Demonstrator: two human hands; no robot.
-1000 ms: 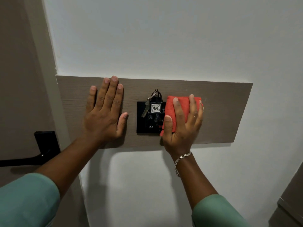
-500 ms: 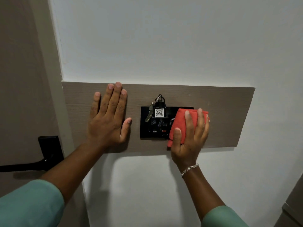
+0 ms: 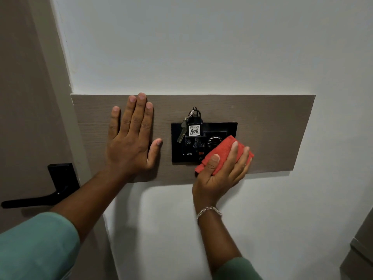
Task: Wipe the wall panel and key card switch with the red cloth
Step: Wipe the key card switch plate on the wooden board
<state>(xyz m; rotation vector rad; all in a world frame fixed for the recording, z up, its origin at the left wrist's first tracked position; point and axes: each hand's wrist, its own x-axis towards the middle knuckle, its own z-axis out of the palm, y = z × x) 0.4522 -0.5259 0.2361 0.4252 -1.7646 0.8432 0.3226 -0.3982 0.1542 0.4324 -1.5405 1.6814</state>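
Cloth (image 3: 223, 153), red and folded into a pad, is pressed against the lower right corner of the black switch plate (image 3: 203, 142), at about five o'clock from the key tag (image 3: 195, 130). The right hand (image 3: 219, 176) holds it from below, thumb pinning the near fold and fingers (image 3: 234, 150) spread over the top, closed just enough to keep the pad flat, which looks meant to put even pressure on the plate's face. The left hand (image 3: 131, 142) lies open and flat on the brown wall panel (image 3: 272, 134) at nine o'clock from the switch, gripping nothing, apparently as a brace while leaning in. A key (image 3: 181, 132) and its numbered tag hang in the card slot at the top of the switch, so the slot is occupied and wiping must go round them. The door handle (image 3: 40, 198) sits well apart at eight o'clock
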